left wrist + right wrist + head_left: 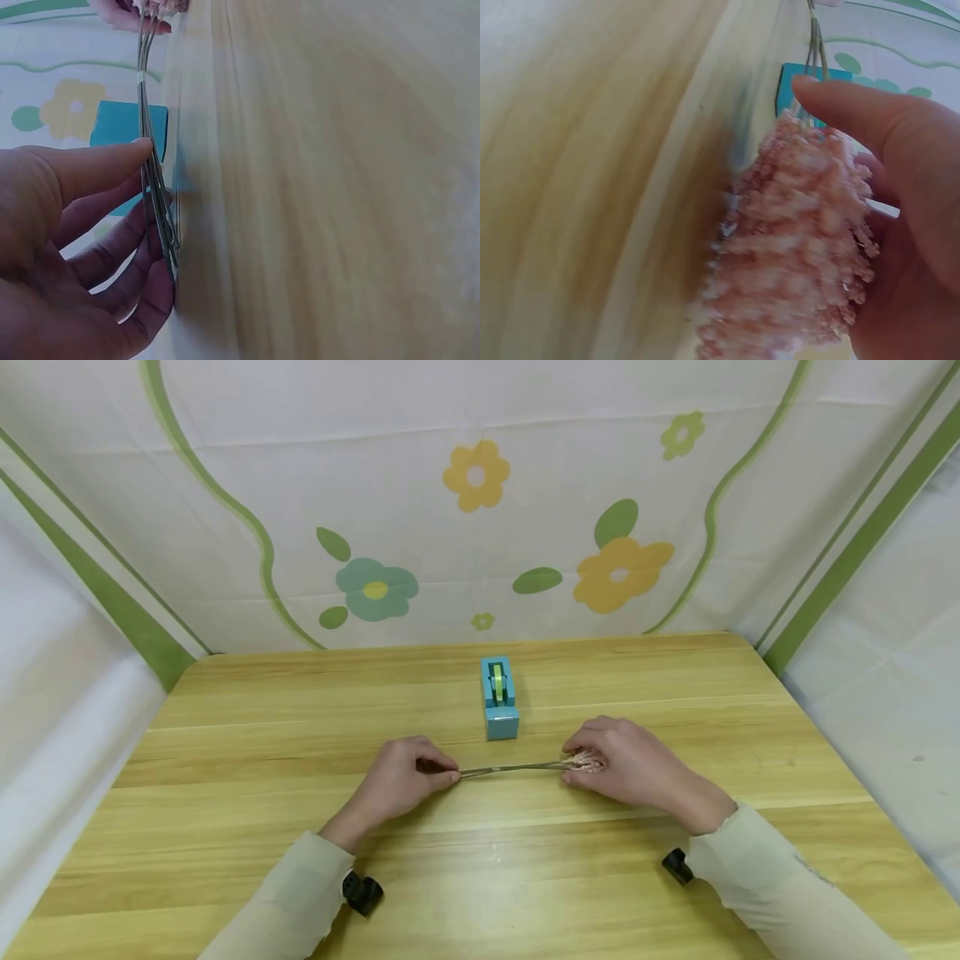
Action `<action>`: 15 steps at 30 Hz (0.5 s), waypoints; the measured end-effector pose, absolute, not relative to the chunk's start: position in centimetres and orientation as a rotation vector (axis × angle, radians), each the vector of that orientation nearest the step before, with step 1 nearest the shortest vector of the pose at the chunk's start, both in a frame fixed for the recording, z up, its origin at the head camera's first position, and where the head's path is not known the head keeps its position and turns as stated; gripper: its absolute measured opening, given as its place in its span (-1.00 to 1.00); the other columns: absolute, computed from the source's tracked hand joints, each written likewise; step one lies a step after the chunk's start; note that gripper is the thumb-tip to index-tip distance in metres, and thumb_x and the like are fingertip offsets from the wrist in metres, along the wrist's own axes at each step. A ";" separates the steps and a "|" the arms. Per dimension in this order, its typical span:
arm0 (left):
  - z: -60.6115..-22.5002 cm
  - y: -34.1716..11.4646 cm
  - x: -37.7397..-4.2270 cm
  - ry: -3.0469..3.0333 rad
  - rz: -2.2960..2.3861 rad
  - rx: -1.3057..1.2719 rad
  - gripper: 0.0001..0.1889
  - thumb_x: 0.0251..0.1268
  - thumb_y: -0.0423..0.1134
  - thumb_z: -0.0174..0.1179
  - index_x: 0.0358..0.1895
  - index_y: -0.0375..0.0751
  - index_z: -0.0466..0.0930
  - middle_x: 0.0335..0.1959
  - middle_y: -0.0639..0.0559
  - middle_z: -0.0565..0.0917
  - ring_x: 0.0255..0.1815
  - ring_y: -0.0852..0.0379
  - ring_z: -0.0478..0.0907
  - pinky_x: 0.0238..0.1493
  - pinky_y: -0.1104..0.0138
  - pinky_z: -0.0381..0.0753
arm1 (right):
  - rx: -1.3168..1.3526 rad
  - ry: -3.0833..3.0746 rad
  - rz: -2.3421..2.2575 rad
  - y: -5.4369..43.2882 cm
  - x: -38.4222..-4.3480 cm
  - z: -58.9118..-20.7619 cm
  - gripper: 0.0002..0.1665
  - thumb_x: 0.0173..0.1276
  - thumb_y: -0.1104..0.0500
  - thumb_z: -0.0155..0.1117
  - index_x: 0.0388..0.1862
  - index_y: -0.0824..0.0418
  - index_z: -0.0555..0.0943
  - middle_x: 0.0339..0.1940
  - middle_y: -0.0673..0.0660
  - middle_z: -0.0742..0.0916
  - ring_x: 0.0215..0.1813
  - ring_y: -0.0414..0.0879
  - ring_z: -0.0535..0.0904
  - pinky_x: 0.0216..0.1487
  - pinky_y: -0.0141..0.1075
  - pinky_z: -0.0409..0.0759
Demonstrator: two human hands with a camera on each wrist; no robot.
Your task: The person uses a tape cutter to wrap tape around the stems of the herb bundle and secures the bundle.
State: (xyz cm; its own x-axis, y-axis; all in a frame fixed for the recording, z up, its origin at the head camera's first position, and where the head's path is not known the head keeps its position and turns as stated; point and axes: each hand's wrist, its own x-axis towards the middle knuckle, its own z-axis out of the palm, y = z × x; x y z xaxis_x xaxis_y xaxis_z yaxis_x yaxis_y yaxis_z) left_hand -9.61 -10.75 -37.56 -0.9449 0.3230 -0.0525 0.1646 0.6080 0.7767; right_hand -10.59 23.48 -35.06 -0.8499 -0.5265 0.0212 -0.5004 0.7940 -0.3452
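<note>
A bunch of pink dried flowers [795, 240] with thin green-brown stems [525, 767] stretches sideways between both hands, low over the table. My left hand [405, 777] pinches the stem ends between thumb and fingers; several stem tips stick out below the pinch in the left wrist view. With thumb and fingers curled round the flower heads, my right hand [626, 764] holds the other end. A narrow pale band [140, 76] circles the stems partway along. Just behind the stems stands a blue tape dispenser [501, 723] with a yellow-green roll of tape [498, 681].
The wooden table [247, 718] reaches back to a white cloth backdrop [405, 485] printed with flowers and leaves. White cloth sides stand to the left and right. Each sleeve cuff carries a small black wrist camera [362, 893].
</note>
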 end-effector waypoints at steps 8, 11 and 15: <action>-37.4 -11.1 -9.7 2.665 1.213 0.396 -0.98 0.34 -0.31 0.52 -0.24 -0.12 0.90 -0.27 0.14 0.77 -0.21 0.22 0.59 -0.13 0.36 0.61 | -0.881 2.908 -0.475 23.6 -10.5 -34.6 -0.61 0.34 -0.11 0.62 0.03 0.06 0.83 -0.01 -0.01 0.83 0.08 -0.01 0.74 0.15 0.04 0.73; -37.6 -11.2 -9.7 2.677 1.206 0.384 -0.96 0.34 -0.33 0.52 -0.24 -0.09 0.91 -0.28 0.15 0.76 -0.21 0.22 0.58 -0.14 0.36 0.60 | -0.898 2.925 -0.470 23.6 -10.4 -34.7 -0.62 0.32 -0.08 0.64 0.01 0.08 0.84 -0.03 0.00 0.84 0.06 0.00 0.74 0.14 0.03 0.73; -37.8 -11.3 -9.7 2.684 1.214 0.371 -0.93 0.32 -0.34 0.52 -0.25 -0.06 0.91 -0.28 0.15 0.75 -0.21 0.20 0.58 -0.14 0.35 0.58 | -0.914 2.948 -0.446 23.6 -10.4 -34.8 -0.62 0.30 -0.06 0.66 -0.01 0.10 0.84 -0.05 0.02 0.84 0.04 0.01 0.74 0.15 0.04 0.72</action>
State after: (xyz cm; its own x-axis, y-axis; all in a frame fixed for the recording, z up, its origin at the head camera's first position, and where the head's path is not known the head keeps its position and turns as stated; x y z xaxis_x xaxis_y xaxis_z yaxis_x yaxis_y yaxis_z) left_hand -9.73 -11.27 -37.84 -0.9542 0.2944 -0.0539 0.1539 0.6372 0.7552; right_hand -10.39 23.56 -34.84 -0.8281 -0.5572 0.0622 -0.5506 0.7874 -0.2773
